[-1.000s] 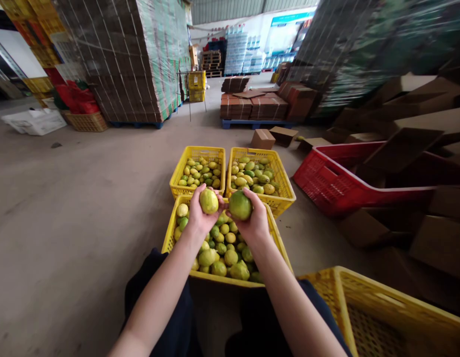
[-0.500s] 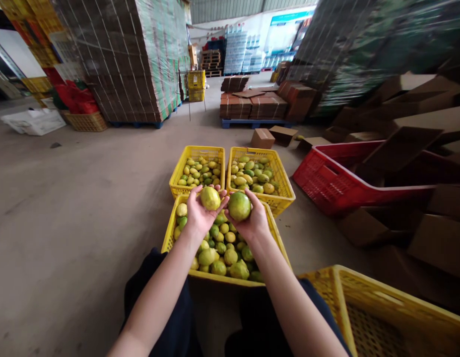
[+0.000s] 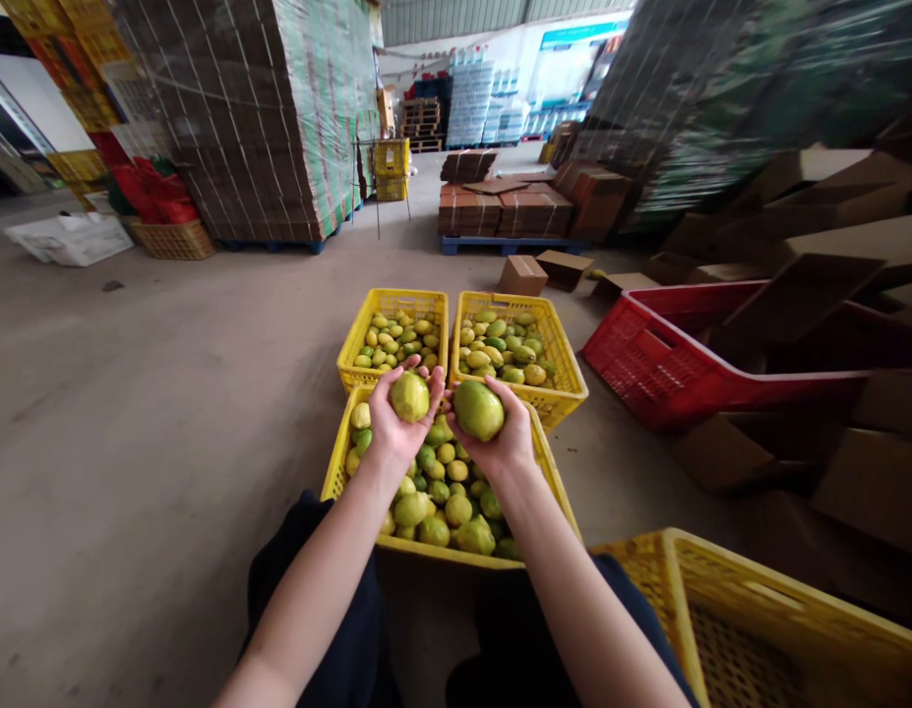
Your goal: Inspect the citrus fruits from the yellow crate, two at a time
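Lemon (image 3: 409,396), yellow-green and held up to view, is cradled in the left hand (image 3: 395,428), the thumb curled at its outer side and the fingers partly spread behind it. A greener citrus fruit (image 3: 479,411), seemingly the larger of the two, is gripped in the right hand (image 3: 511,435), with the thumb laid along its outer side. Both are held above the far edge of the front yellow crate (image 3: 551,482). A narrow gap is left between the two fruits, with the fingertips of both hands nearly meeting there; whether they touch cannot be told. The long axis of the greener one seems to be tilted down toward the right palm, while that of the lemon cannot be made out. Each fruit is nearest to the hand by which it is held.

Beneath, loose lemons (image 3: 457,509) are heaped up to the near edge of the front crate. Beyond its far edge, the rear left crate (image 3: 356,377) and the rear right crate (image 3: 563,339) are set side by side, both filled with similar fruit (image 3: 392,347). Farther right, a red crate (image 3: 647,344) is placed among cardboard boxes (image 3: 751,447).
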Action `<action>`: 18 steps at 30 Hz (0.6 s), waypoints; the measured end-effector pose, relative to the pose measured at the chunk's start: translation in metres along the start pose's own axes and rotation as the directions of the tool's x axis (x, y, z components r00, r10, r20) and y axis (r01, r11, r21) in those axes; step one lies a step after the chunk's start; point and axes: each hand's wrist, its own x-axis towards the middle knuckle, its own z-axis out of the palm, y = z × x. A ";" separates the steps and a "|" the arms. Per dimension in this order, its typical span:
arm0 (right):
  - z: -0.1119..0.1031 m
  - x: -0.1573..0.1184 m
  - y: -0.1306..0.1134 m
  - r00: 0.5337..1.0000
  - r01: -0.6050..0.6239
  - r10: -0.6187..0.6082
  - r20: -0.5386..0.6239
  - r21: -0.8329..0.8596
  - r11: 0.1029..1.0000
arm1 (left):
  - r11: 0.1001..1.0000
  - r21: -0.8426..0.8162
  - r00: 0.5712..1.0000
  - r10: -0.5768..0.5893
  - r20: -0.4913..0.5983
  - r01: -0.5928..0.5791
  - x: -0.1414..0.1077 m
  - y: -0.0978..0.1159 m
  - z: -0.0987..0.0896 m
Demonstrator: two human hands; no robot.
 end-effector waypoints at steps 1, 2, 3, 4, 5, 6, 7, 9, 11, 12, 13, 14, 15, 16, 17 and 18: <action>0.000 0.000 0.001 1.000 0.012 -0.012 0.004 0.026 1.000 | 1.000 -0.002 1.000 0.016 0.002 -0.016 0.001 -0.001 0.000; 0.000 0.001 0.001 1.000 0.025 -0.026 0.006 0.053 0.998 | 1.000 0.004 1.000 0.029 0.007 -0.029 0.001 -0.001 0.000; -0.001 0.001 0.002 0.999 0.039 -0.040 0.008 0.076 0.996 | 0.999 0.014 0.999 0.036 0.013 -0.036 0.001 -0.002 0.000; -0.001 0.002 0.002 0.999 0.049 -0.050 0.010 0.091 0.995 | 0.999 0.021 0.999 0.037 0.016 -0.038 0.002 -0.002 0.000; -0.002 0.002 0.003 0.998 0.053 -0.054 0.012 0.100 0.994 | 0.999 0.022 0.999 0.032 0.016 -0.033 0.002 -0.002 0.000; -0.003 0.003 0.003 0.999 0.048 -0.051 0.018 0.104 0.993 | 1.000 0.016 1.000 0.019 0.015 -0.019 0.002 -0.002 0.000; -0.003 0.003 0.003 0.999 0.039 -0.042 0.025 0.108 0.993 | 1.000 0.003 1.000 -0.004 0.013 0.004 0.001 -0.001 0.000; -0.004 0.003 0.003 0.998 0.027 -0.033 0.048 0.122 0.992 | 0.998 -0.028 0.998 -0.055 0.011 0.056 0.001 0.000 -0.001; -0.005 0.003 0.003 0.997 0.031 -0.041 0.071 0.140 0.990 | 0.994 -0.045 0.995 -0.094 0.020 0.095 0.001 0.001 -0.003; -0.005 0.003 0.003 0.995 0.042 -0.054 0.081 0.143 0.989 | 0.993 -0.047 0.994 -0.104 0.032 0.106 0.001 0.001 -0.003; -0.005 0.003 0.003 0.993 0.055 -0.068 0.093 0.144 0.988 | 0.993 -0.048 0.993 -0.106 0.047 0.108 0.001 0.001 -0.004; -0.005 0.003 0.003 0.991 0.064 -0.080 0.110 0.142 0.988 | 0.993 -0.049 0.993 -0.101 0.064 0.105 0.001 0.001 -0.005; -0.005 0.003 0.002 0.987 0.070 -0.089 0.130 0.143 0.987 | 0.994 -0.052 0.992 -0.094 0.080 0.098 0.002 0.001 -0.005; -0.005 0.003 0.002 0.983 0.072 -0.096 0.156 0.149 0.986 | 0.994 -0.057 0.992 -0.089 0.094 0.095 0.002 0.001 -0.006; -0.006 0.003 0.003 0.978 0.073 -0.103 0.184 0.159 0.985 | 0.993 -0.063 0.990 -0.090 0.104 0.097 0.002 0.001 -0.007; -0.006 0.003 0.003 0.972 0.072 -0.108 0.209 0.170 0.983 | 0.992 -0.066 0.989 -0.098 0.110 0.106 0.002 0.000 -0.007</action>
